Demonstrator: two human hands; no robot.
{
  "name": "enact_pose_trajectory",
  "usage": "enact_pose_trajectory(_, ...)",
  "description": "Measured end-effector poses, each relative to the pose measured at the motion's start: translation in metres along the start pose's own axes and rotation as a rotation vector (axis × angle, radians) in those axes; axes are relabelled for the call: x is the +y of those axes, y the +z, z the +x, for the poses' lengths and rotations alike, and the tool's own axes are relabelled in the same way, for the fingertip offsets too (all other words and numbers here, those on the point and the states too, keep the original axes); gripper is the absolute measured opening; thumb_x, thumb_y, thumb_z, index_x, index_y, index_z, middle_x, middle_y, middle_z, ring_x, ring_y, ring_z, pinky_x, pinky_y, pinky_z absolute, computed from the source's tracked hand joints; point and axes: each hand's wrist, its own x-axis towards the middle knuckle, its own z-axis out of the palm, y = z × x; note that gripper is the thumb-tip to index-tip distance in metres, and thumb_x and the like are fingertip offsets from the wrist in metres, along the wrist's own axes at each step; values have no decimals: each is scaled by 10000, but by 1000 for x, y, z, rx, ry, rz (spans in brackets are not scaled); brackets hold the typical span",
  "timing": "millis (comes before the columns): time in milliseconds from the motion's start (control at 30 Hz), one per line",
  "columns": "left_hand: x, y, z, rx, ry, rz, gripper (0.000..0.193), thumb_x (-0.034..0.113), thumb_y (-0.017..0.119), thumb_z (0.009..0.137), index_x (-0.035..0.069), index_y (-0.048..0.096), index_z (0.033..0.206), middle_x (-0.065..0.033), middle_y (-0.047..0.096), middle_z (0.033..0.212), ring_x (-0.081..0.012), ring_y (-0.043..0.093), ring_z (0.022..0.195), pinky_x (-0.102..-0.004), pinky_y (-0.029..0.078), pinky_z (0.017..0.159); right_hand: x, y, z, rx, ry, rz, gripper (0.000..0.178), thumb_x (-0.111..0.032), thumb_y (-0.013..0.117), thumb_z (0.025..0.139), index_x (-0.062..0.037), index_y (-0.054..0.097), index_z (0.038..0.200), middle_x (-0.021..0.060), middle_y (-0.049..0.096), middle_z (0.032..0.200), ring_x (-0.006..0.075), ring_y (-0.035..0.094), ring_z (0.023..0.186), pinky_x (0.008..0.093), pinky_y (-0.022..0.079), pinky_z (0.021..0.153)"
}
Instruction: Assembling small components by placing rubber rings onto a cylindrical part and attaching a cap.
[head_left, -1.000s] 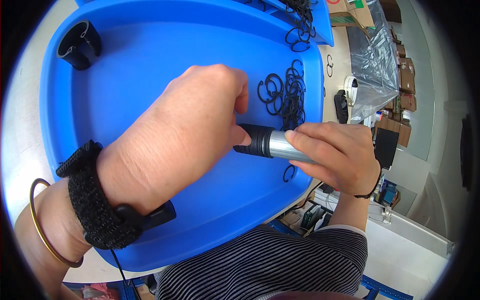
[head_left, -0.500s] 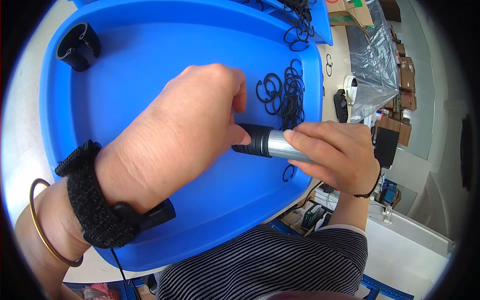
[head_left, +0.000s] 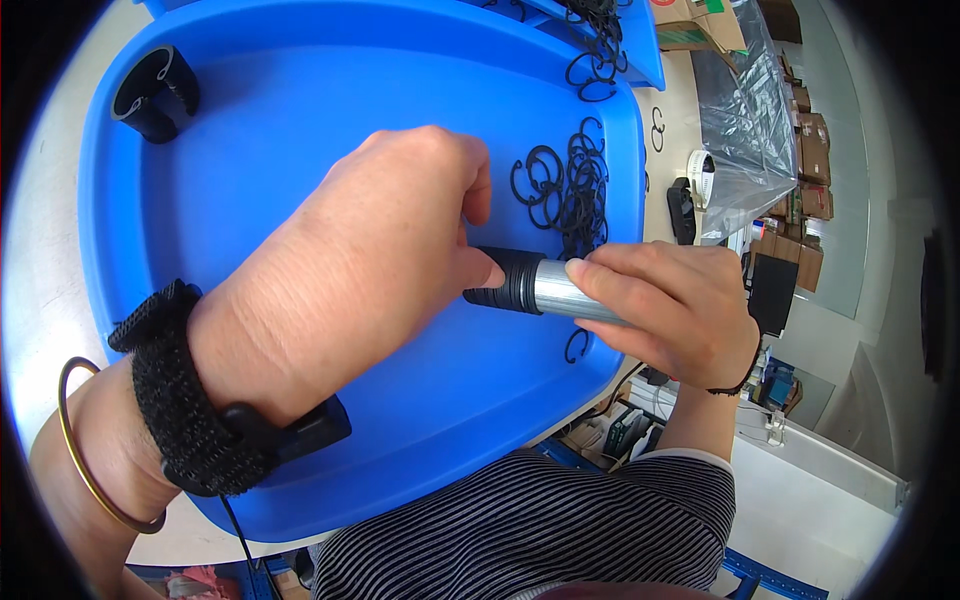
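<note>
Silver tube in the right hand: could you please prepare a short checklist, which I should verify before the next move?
1. Right hand grips the silver tube: ok, the fingers close around it.
2. Left thumb touches the stack of black rings: ok.
3. Rings sit close together at the tube's left end: ok in the visible part.
4. Left end of the stack is seated evenly: cannot tell, the left hand partly covers it.
5. All loose rings in the blue tray lie in one pile: not ok, a single ring lies apart, below the tube in the view.
</note>
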Motion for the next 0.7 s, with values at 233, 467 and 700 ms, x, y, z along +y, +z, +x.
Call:
enact_pose_trajectory(233,2,0,0,9,5,16,246,-3,788,748,-57,600,896,-113,680,730,-162,669,675,-269,523,618,0,0,0,6,4,-1,426,-272,802,704,-81,708,1073,66,691,884,211,676,680,300,523,543)
enact_pose_trajectory(467,3,-1,0,-1,-22,8,246,4,790,751,-54,602,900,-109,680,732,-160,668,681,-272,523,620,0,0,0,-5,3,-10,418,-273,799,709,-81,711,1070,66,691,887,210,678,683,298,522,540)
enact_pose_trajectory(700,4,-1,0,-16,-42,19,249,11,792,754,-54,605,904,-110,684,733,-158,664,670,-273,519,614,0,-1,0,-5,4,-4,407,-268,798,711,-83,713,1063,68,692,883,209,680,686,295,523,541)
